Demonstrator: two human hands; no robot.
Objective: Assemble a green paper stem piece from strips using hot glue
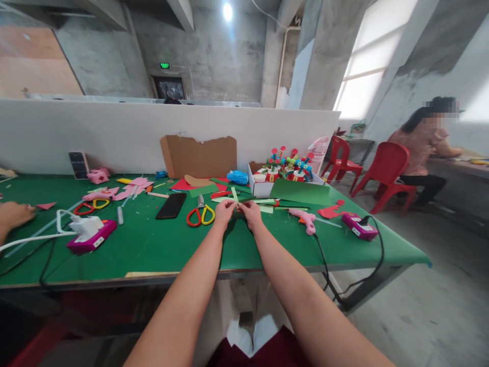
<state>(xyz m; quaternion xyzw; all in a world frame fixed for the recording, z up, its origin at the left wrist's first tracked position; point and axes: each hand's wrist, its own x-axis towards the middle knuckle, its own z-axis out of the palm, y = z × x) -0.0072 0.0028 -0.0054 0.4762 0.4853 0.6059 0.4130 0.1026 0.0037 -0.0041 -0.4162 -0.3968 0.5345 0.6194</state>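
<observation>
Hands point(224, 211) point(249, 213) pinching green strip point(234, 193), scissors point(200, 201) near, forearms point(191, 285) over table edge point(148, 275)

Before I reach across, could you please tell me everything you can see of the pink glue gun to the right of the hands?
The pink, plastic-looking glue gun lies on the green-topped table, apart from the right hand. Its narrower front end points left; an orange trigger shows beneath, and the handle points toward the near edge. From the handle, a black cord runs over that edge. A translucent stick lies by its rear; whether they touch is unclear.
</observation>
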